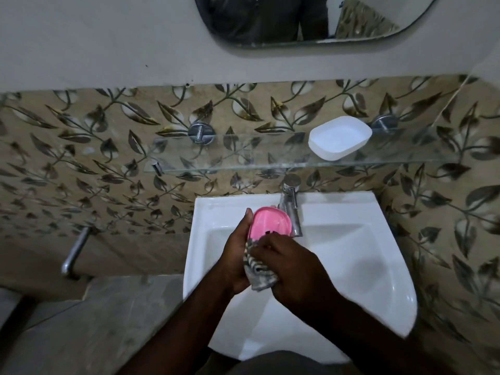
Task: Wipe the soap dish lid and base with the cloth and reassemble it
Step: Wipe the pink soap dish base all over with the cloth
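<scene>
My left hand [238, 253] grips the pink soap dish part [270, 221] by its left edge, holding it tilted over the sink with its hollow side facing me. My right hand [292, 266] presses a striped grey-and-white cloth [258, 272] against the pink part's lower edge; most of the cloth is bunched between my two hands. The white soap dish part [339, 138] lies hollow side up on the glass shelf [243, 158], apart from both hands.
A white sink [351, 253] is below my hands, with a chrome tap [290, 204] just right of the pink part. A second chrome tap [74, 253] sticks out of the leaf-patterned tiled wall at left. A mirror [297, 20] hangs above.
</scene>
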### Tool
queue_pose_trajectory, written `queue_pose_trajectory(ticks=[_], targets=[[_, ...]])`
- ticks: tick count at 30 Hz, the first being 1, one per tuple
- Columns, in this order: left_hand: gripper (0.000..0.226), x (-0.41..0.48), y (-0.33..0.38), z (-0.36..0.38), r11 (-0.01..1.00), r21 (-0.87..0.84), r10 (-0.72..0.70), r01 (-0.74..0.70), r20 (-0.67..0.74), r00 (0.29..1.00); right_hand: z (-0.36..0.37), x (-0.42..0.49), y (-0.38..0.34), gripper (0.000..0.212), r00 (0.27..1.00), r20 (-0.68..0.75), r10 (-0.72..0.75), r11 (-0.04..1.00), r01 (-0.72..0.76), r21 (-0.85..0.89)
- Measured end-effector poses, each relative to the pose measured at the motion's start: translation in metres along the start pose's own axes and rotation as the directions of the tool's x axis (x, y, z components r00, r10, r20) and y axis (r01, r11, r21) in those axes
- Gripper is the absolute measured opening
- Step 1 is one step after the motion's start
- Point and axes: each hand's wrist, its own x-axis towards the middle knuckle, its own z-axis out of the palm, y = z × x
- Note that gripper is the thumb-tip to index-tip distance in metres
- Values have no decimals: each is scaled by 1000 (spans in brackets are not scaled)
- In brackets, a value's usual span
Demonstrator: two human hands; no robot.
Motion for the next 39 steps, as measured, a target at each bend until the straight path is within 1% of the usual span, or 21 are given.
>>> queue_pose_trajectory(ticks=[1, 2, 4, 6, 7, 10, 12, 13, 16, 17, 19, 21, 23, 25, 27, 28, 29, 31, 34, 36, 39], targets=[[66, -1, -5, 1, 1000, -5, 10, -10, -12, 1000, -4, -2, 9, 42, 999, 4, -45, 998, 45, -45], [65, -3, -10, 5, 999, -12, 33, -33, -23, 999, -10, 0, 20, 42, 999, -22, -44, 996, 42, -79], [62, -6, -18, 16, 996, -8, 84, -85, -36, 996, -20, 14, 39, 41, 989, -105, 107, 990, -116, -76], [60, -8, -24, 24, 993, 15, 122, -121, -68, 990, -25, 29, 45, 36, 953, -186, 241, 970, -245, 4], [61, -9, -23, 25, 990, 23, 144, -142, -92, 985, -23, 29, 40, 35, 953, -188, 236, 972, -235, 28], [62, -11, -14, 24, 985, 57, 166, -161, -117, 979, -13, 2, 12, 38, 996, -81, 38, 996, -31, 84], [60, -11, -12, 23, 984, 81, 167, -157, -138, 976, -16, -2, 12, 38, 997, -66, -29, 995, 35, 89], [59, -12, -12, 25, 984, 80, 169, -159, -141, 975, -19, 4, 18, 36, 994, -106, -7, 997, 16, 81], [54, -11, -10, 40, 983, 108, 161, -151, -93, 983, -33, 30, 34, 28, 939, -276, 207, 976, -178, 128], [53, -10, -6, 44, 980, 119, 169, -158, -93, 981, -35, 35, 33, 27, 926, -302, 225, 971, -189, 144], [54, -12, 3, 44, 974, 123, 204, -189, -118, 972, -32, 33, 21, 26, 947, -277, 164, 980, -125, 154], [64, -13, 13, 39, 978, 109, 192, -179, -129, 973, -25, 20, 7, 27, 983, -178, 35, 984, -3, 177], [71, -15, 19, 35, 980, 88, 191, -179, -149, 970, -24, 19, 8, 24, 993, -115, -40, 988, 56, 144], [62, -15, 20, 36, 977, 64, 214, -206, -176, 961, -29, 35, 17, 21, 977, -205, 54, 986, -20, 164], [53, -15, 20, 41, 975, 21, 220, -219, -134, 966, -33, 52, 25, 20, 921, -340, 189, 967, -114, 230], [50, -15, 20, 42, 976, -6, 216, -218, -116, 970, -33, 55, 22, 21, 903, -375, 209, 961, -119, 249], [51, -16, 21, 41, 977, -42, 204, -208, -94, 975, -30, 54, 15, 26, 905, -375, 199, 962, -107, 253], [60, -17, 28, 37, 980, -78, 179, -185, -80, 981, -17, 41, -1, 37, 952, -289, 104, 971, -35, 236], [79, -21, 35, 29, 985, -11, 173, -175, -108, 979, -8, 26, -10, 36, 987, -161, -10, 979, 42, 199], [67, -21, 32, 29, 979, 6, 204, -204, -115, 972, -17, 40, -4, 28, 976, -210, 58, 982, -17, 190], [46, -19, 27, 36, 967, 10, 254, -254, -87, 963, -31, 67, 2, 23, 909, -339, 242, 949, -149, 278]])
